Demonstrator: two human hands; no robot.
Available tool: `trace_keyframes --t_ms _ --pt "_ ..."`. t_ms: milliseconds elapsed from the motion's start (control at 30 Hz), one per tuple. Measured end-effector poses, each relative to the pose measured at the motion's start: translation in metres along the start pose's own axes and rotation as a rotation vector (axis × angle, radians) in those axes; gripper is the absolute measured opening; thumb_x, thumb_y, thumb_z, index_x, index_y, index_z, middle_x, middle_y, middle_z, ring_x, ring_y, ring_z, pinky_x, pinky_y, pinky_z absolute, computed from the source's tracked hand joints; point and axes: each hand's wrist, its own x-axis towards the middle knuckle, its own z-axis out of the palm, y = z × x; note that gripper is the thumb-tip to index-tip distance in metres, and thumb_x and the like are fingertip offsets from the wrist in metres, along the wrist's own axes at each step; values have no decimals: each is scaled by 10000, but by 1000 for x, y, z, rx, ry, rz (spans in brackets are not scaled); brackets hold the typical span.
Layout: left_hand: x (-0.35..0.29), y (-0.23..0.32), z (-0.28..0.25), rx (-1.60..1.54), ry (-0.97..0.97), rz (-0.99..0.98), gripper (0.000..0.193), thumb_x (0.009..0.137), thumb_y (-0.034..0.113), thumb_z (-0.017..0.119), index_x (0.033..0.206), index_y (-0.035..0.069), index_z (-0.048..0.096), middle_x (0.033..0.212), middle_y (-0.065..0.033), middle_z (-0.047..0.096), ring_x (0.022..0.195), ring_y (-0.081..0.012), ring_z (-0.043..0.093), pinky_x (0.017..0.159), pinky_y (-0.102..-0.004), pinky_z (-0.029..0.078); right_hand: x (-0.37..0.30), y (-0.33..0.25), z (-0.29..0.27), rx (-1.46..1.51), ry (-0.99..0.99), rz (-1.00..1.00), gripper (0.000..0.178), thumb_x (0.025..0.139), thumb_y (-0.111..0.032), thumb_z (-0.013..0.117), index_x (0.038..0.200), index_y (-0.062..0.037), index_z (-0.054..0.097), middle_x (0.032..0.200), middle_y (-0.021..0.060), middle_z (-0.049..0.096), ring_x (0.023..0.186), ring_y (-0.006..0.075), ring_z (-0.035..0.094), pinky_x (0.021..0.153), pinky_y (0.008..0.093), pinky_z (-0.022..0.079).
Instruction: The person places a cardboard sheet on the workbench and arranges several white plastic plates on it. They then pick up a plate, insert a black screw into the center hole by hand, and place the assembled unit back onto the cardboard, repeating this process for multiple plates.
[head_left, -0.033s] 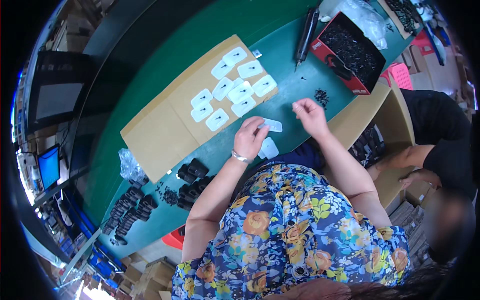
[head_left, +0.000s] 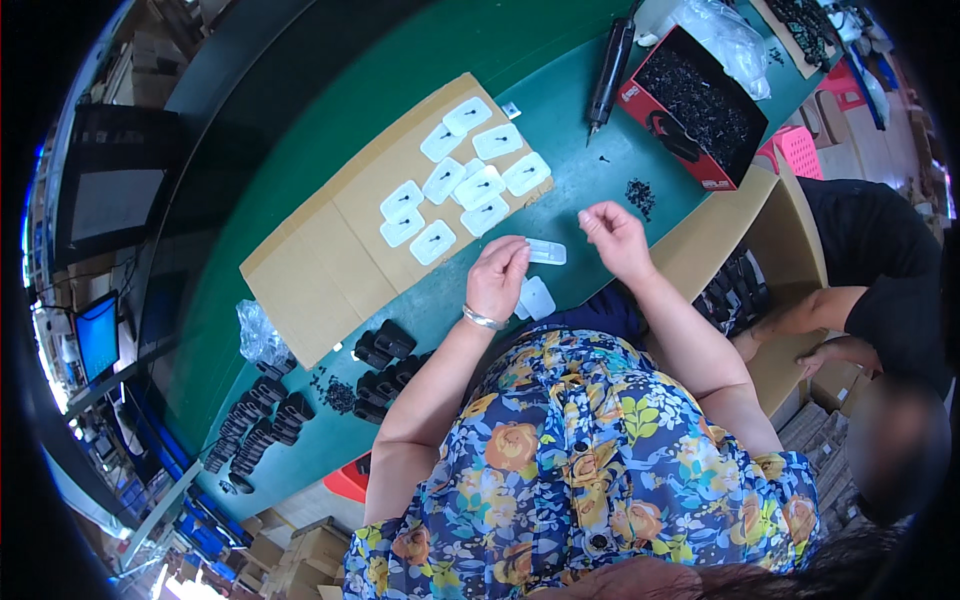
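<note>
My left hand is closed, its fingertips pinching one end of a small, pale rectangular plastic tray above the table's near edge. To its right, my right hand is raised with thumb and fingers drawn together; anything between them is too small to make out. Below the held tray, another white tray lies by the table edge, close to my body. Beyond my hands, several white rounded trays, each with a small dark piece on it, are spread over a flat cardboard sheet, some overlapping.
On the green table are a pile of small black parts, a black electric screwdriver and a red box of black parts. Black devices stand in rows at left. Another person reaches into an open carton at right.
My right hand has shifted slightly left and down. The tray in my left hand has turned a little, showing more of its face.
</note>
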Motion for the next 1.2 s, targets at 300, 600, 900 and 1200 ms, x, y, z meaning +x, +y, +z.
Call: trace_keyframes --t_ms 300,600,900,1200 --pt "13 40 -4 -747 136 -460 362 810 -5 515 1159 -8 420 998 -81 511 868 -162 566 687 -268 515 -26 -36 20 99 91 -170 90 797 -76 605 835 5 601 786 7 525 675 52 482 616 181 405" --pt "8 55 -12 -1067 105 -647 355 776 -38 525 1117 18 441 995 -78 540 882 -174 567 760 -298 505 -35 -49 28 296 -26 40 108 829 -95 573 864 7 578 810 -4 523 681 33 473 613 176 407" --pt "7 59 -22 -951 -274 -644 397 754 1 560 1139 22 465 1030 -66 554 891 -148 568 740 -277 490 -28 -45 30 268 -86 -56 107 829 -106 574 873 -8 571 798 -4 545 701 44 496 628 183 423" --pt "12 61 -28 -1025 -226 -796 266 863 192 500 1049 2 513 958 -93 583 837 -178 596 712 -283 513 -29 -55 32 169 -35 -167 96 816 -91 586 841 1 573 832 12 528 711 55 501 644 190 423"
